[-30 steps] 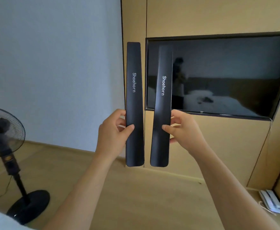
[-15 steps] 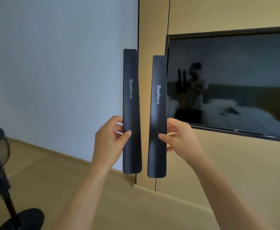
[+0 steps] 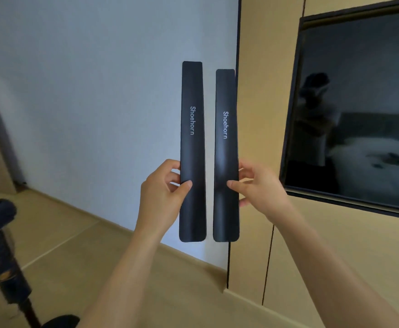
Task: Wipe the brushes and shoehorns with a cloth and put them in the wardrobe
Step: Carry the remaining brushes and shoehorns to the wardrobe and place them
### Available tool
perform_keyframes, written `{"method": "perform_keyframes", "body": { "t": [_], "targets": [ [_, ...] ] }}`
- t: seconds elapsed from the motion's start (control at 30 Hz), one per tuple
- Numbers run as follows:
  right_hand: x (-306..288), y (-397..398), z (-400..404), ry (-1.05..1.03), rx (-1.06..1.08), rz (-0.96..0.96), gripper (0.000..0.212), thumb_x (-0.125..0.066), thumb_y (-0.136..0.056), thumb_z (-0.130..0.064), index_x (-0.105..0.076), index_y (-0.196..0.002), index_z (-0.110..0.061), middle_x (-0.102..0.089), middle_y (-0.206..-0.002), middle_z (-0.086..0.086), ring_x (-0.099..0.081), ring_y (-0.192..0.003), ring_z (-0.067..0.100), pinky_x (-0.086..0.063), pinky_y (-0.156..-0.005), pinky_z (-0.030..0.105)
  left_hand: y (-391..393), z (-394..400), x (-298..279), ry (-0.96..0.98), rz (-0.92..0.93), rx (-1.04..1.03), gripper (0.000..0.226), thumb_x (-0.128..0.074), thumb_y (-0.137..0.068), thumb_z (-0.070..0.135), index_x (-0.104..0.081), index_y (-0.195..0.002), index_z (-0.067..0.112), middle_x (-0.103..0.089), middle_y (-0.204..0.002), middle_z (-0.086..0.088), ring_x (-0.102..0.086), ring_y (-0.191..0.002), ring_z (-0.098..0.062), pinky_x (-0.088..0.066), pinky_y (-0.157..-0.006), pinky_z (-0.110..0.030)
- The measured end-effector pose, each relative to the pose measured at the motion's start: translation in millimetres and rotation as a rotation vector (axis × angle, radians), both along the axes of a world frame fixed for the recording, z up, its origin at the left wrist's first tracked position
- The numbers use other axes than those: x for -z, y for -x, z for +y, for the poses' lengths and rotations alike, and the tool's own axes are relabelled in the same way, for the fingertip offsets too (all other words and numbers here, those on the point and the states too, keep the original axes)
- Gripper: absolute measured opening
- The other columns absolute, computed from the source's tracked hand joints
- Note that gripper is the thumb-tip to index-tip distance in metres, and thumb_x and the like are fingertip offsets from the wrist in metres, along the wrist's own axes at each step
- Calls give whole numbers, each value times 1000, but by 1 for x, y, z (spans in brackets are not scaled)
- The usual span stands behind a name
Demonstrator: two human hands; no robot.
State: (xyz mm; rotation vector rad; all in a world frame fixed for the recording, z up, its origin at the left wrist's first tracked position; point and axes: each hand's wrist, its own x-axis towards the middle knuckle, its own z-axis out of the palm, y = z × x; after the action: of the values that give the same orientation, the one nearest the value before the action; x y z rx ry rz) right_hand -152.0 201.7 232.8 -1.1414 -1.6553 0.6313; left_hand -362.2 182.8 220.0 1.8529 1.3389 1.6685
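The word "Shoehorn" is being displayed in pale lettering, running lengthwise, on each of two long black strips. No other writing is being shown.

The left shoehorn (image 3: 192, 150) is being held upright by the left hand (image 3: 161, 197), with the thumb laid across its front face and the fingers curled behind its left edge, below the lettering. The right shoehorn (image 3: 225, 155) is being held upright by the right hand (image 3: 262, 188) in the same manner, thumb on the front and fingers wrapped behind the right edge. The right shoehorn is being kept just beside the left shoehorn, parallel to it and apart from it by a narrow gap, its top end being carried slightly lower. Both are being held out in front of the person at arm's length.

Behind the left shoehorn a pale blue-grey wall (image 3: 87, 91) is being seen; to the right of it, tan wooden panelling (image 3: 264, 91) is standing, with a dark switched-off screen (image 3: 359, 114) mounted further right, in which a dim reflection is being shown. Below, a light wood floor (image 3: 75, 245) is lying, and far to the lower left a blurred black fan stand (image 3: 9, 268) is being partly seen.
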Motion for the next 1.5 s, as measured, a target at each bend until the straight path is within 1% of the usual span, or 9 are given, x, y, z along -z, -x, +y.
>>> {"method": "perform_keyframes", "body": {
  "t": [0.2, 0.37, 0.53, 0.67, 0.8, 0.97, 1.17, 1.3, 1.5],
  "targets": [
    [8, 65, 120, 16, -185, 28, 21, -66, -90, -2, -69, -105, -16, -70, -93, 10, -70, -82, 32, -63, -63, 47, 59, 85, 13, 38, 15, -155, 25, -69, -87, 16, -58, -100, 35, -72, -82, 7, -70, -73, -15, -59, -67, -44],
    [11, 120, 234, 13, -348, 52, 22, -65, -89, 0, -69, -104, -16, -71, -94, 11, -71, -83, 30, -63, -64, 46, 107, 170, 15, 12, 43, -342, 28, -71, -85, 15, -57, -99, 36, -71, -77, 9, -69, -68, -9, -53, -63, -22],
    [-4, 170, 351, 18, -484, 28, 23, -66, -90, -2, -69, -106, -18, -71, -92, 9, -72, -83, 27, -64, -65, 43, 144, 262, 3, 16, 22, -480, 28, -72, -85, 15, -58, -100, 33, -70, -76, 8, -68, -68, -9, -60, -61, -39],
    [-10, 214, 434, 20, -580, 23, 22, -67, -90, -6, -69, -109, -19, -71, -95, 6, -72, -87, 23, -64, -66, 40, 178, 321, 0, 35, 33, -590, 28, -73, -86, 16, -58, -100, 34, -72, -82, 10, -68, -71, -3, -60, -63, -35],
    [0, 268, 495, 43, -664, 25, 23, -69, -91, -10, -68, -112, -20, -71, -101, 3, -70, -92, 20, -64, -69, 38, 216, 365, 6, 53, 16, -681, 30, -73, -85, 16, -58, -98, 38, -71, -80, 10, -68, -72, -4, -59, -64, -30],
    [11, 337, 563, 60, -726, 8, 25, -69, -91, -11, -68, -114, -20, -71, -104, 3, -70, -94, 21, -64, -71, 40, 273, 426, 15, 52, -4, -729, 27, -71, -87, 18, -57, -99, 38, -71, -85, 12, -69, -77, -7, -60, -67, -34],
    [18, 429, 655, 47, -738, 8, 25, -68, -92, -11, -69, -115, -19, -71, -103, 4, -71, -93, 21, -64, -70, 42, 366, 520, 25, 9, 8, -741, 28, -70, -89, 18, -56, -100, 40, -69, -84, 17, -68, -78, -3, -57, -65, -24],
    [15, 507, 720, 49, -720, -23, 26, -69, -92, -13, -68, -117, -18, -70, -108, 4, -70, -96, 22, -64, -74, 43, 442, 587, 17, 24, 35, -743, 28, -70, -90, 19, -55, -98, 41, -68, -81, 17, -66, -77, 1, -52, -59, -11],
    [13, 618, 806, 60, -740, -6, 25, -69, -92, -14, -67, -117, -19, -70, -109, 3, -70, -96, 20, -64, -74, 41, 545, 673, 4, 59, 59, -778, 28, -70, -89, 20, -54, -99, 40, -66, -79, 15, -65, -74, 3, -51, -57, -10]
  ]
}}
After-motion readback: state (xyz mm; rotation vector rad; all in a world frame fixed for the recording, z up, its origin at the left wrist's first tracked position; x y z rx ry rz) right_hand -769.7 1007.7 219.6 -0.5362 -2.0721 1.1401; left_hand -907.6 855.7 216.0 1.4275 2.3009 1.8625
